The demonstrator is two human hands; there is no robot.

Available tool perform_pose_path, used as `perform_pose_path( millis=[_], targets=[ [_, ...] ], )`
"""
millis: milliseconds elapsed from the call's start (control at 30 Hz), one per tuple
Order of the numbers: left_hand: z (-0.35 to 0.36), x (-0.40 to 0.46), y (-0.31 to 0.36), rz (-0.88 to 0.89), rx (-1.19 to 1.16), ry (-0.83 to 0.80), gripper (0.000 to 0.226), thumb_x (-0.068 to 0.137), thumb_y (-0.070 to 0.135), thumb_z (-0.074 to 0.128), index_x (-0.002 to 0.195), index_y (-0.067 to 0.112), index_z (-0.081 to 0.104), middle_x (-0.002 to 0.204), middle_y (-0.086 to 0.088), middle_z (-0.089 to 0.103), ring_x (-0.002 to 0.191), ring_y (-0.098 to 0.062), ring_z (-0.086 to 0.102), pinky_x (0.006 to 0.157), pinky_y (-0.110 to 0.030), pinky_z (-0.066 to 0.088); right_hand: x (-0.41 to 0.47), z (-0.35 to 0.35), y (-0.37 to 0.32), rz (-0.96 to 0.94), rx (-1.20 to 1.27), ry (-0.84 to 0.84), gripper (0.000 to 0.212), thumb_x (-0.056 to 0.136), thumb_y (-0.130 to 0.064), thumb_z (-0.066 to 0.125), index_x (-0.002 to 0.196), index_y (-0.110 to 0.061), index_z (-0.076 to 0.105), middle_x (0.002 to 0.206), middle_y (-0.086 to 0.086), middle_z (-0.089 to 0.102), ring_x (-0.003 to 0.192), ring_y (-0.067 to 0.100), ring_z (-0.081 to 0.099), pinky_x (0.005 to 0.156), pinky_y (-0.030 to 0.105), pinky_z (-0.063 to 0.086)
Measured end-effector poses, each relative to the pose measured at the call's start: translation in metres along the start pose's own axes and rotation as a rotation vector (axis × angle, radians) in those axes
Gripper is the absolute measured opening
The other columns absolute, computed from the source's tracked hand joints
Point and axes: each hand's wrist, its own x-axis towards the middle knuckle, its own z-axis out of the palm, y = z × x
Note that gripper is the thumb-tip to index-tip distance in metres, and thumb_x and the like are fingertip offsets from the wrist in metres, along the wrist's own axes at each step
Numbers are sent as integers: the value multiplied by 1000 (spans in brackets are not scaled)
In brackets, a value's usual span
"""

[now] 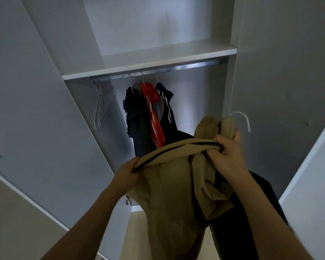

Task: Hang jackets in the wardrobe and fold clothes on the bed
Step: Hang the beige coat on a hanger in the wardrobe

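We count 3 garments on the metal rail (158, 69) of the open wardrobe (261, 53): a dark jacket (132, 113), a red jacket (154, 117) with white stripes, and a navy jacket (168, 109) with white stripes, each on its own hanger. To their left, at the rail's end, hang bare wire hangers (100, 106), 2 as far as we can tell. 1 shelf (148, 63) sits just above the rail.

In front of the wardrobe we hold 1 tan jacket (173, 194). It is beige, soft and creased, with a thin black line running along its upper edge, and a dark lining or second dark cloth (238, 222) hangs behind it on the right. The hook of 1 white hanger (242, 119) sticks out above the bunched collar.

Our left hand (127, 175) pinches the striped edge at its left end, fingers curled into the cloth. Our right hand (227, 152) closes round the same edge and the gathered collar at the right, just below the hook. The edge stretches taut between the 2 grips, and the body of the jacket hangs down below them.
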Motion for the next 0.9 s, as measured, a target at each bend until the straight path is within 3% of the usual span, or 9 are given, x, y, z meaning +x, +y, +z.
perform_pose_path(
  millis=[67, 167, 300, 400, 500, 600, 667, 767, 900],
  targets=[
    [0, 5, 7, 62, -41, 117, 26, 98, 6, 49, 110, 26, 59, 102, 7, 58, 90, -11, 54, 93, -31, 41, -4, -7, 5, 25, -81, -203, 23, 78, -28, 61, 77, -48, 52, 109, -16, 25, 83, -11, 42, 74, 20, 45],
    [-16, 21, 21, 267, 204, 208, 34, 91, 2, 51, 120, 16, 60, 104, -3, 62, 90, -19, 56, 87, -36, 45, -9, -25, 12, 211, -44, -542, 57, 64, -45, 64, 107, -73, 39, 129, -16, 15, 102, -1, 33, 86, 6, 31],
    [-51, 36, 45, 614, 708, 157, 37, 79, 7, 57, 115, 13, 68, 103, -11, 67, 87, -34, 65, 79, -45, 49, -7, -41, 16, 391, 131, -503, 74, 44, -80, 74, 108, -82, 38, 128, -27, 8, 120, 8, 23, 103, 26, 26],
    [-59, 47, 74, 806, 832, -4, 36, 84, 8, 62, 117, 22, 66, 107, -1, 65, 91, -23, 62, 80, -38, 46, -7, -18, 2, 266, -105, -567, 88, 37, -92, 65, 118, -79, 35, 140, -28, -4, 137, 18, 13, 114, 42, 20],
    [-55, 52, 107, 815, 611, -74, 36, 86, 17, 49, 117, 25, 66, 109, 4, 66, 99, -16, 59, 90, -34, 42, -10, 8, -10, 126, -261, -566, 93, 42, -94, 59, 128, -70, 34, 144, -20, -1, 140, 24, 11, 115, 48, 19],
    [-39, 50, 127, 845, 487, -143, 28, 88, 16, 54, 110, 17, 72, 104, -2, 70, 98, -21, 61, 92, -38, 43, -12, 21, -8, 47, -200, -488, 53, 70, -61, 71, 119, -45, 60, 140, -3, 18, 129, 25, 31, 111, 42, 35],
    [-30, 46, 129, 830, 423, -106, 24, 86, 15, 59, 105, 11, 74, 99, -8, 71, 92, -27, 63, 88, -46, 46, -12, 24, -5, 46, -202, -412, 24, 83, -40, 68, 105, -30, 68, 135, -1, 26, 116, 22, 44, 95, 36, 47],
    [-23, 38, 125, 821, 281, -25, 25, 81, 16, 60, 101, 11, 74, 96, -5, 71, 88, -24, 63, 83, -40, 49, -10, 27, 0, 72, -242, -361, 17, 86, -36, 64, 94, -22, 67, 120, -10, 20, 93, 16, 53, 74, 26, 45],
    [-34, 43, 112, 446, -42, -81, 43, 80, 21, 60, 122, 20, 52, 120, 3, 52, 113, -11, 51, 96, -20, 42, -9, 28, 10, 296, -79, -282, 18, 90, -33, 59, 86, -16, 66, 118, -7, 29, 82, 10, 54, 75, 30, 50]
  ],
)
